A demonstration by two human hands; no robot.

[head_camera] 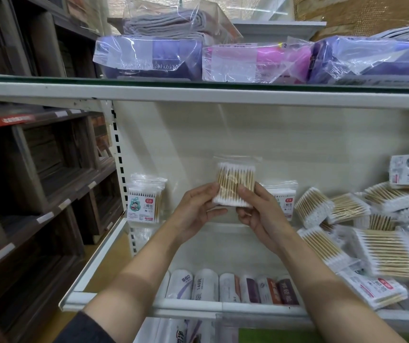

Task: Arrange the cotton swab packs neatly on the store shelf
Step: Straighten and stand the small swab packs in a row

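Both hands hold one clear plastic pack of wooden-stemmed cotton swabs [235, 184] up in front of the white shelf's back panel.

The left hand [196, 212] pinches the pack's lower left edge, and the right hand [257, 211] grips its lower right side, thumb across the front; the swabs stand upright, above the white metal shelf [104, 246]. At the far left an upright labelled swab pack [144, 199] shows "棉签" and "70". Another upright pack [284, 199] stands just behind the right hand. To the right lies a jumbled heap of swab packs [376, 233]. On the shelf below, white rolled packs [204, 284] include one reading "140只".
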